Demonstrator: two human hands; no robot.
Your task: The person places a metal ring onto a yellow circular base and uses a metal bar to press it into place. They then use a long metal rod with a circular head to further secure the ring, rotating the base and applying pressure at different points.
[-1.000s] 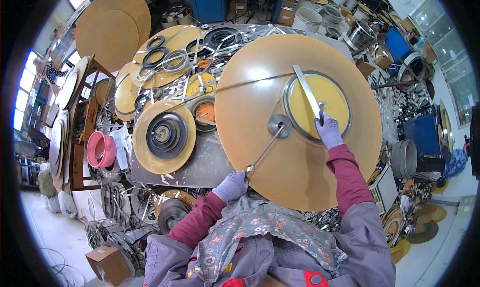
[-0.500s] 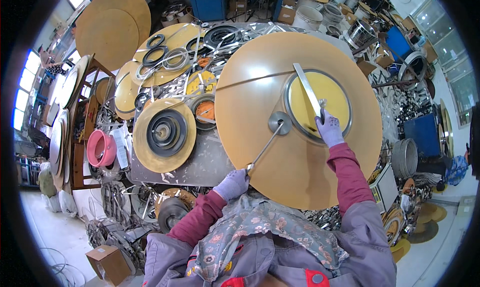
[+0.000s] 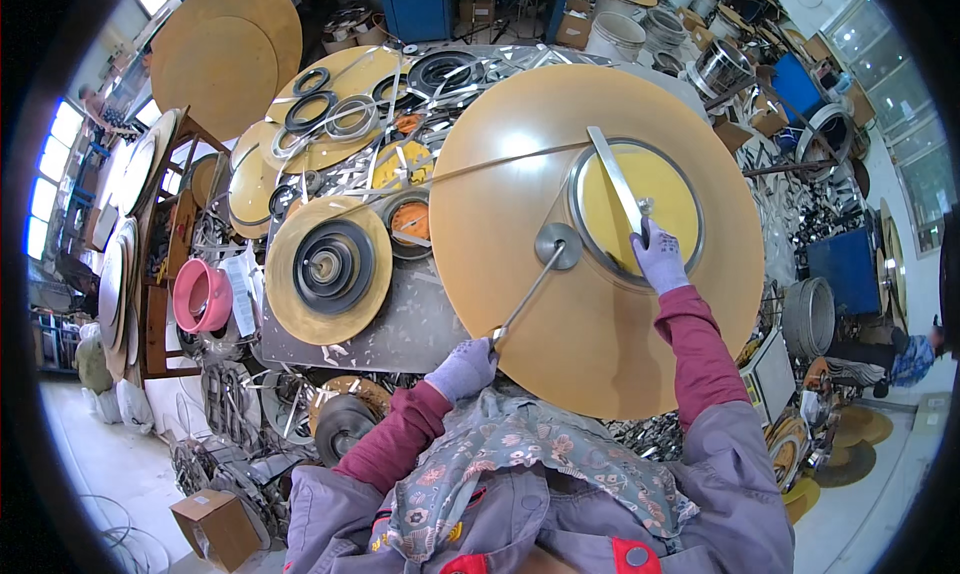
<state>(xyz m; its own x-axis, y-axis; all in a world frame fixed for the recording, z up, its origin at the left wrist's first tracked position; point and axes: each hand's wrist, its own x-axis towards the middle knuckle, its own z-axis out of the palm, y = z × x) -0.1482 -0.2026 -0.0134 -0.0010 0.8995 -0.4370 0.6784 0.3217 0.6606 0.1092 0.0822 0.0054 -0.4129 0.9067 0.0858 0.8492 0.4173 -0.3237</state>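
Observation:
My left hand (image 3: 465, 368), in a pale lilac glove, is closed round the handle of a thin metal rod (image 3: 527, 297). The rod ends in a small grey disc (image 3: 565, 246) lying over a large tan round plate (image 3: 520, 104). At the plate's middle is a yellow hub (image 3: 655, 179) inside a grey metal ring. My gloved right hand (image 3: 660, 259) is closed at the near end of a flat metal bar (image 3: 613, 174) lying across the hub. A thin strip (image 3: 500, 161) runs from a smaller tan reel (image 3: 292, 322) with a dark coil on it to the hub's far-left side.
Coils, rings and strips crowd the table (image 3: 430, 319) at left and back. A pink basin (image 3: 201, 297) stands left of it, near leaning discs. Metal scraps fill the right side. A cardboard box (image 3: 215, 526) sits on the floor. Another person (image 3: 912, 359) shows at the far right.
My hands, the rod and the bar look almost unmoved. The person at the far right has shifted a little, and another person now shows by the windows at the far left.

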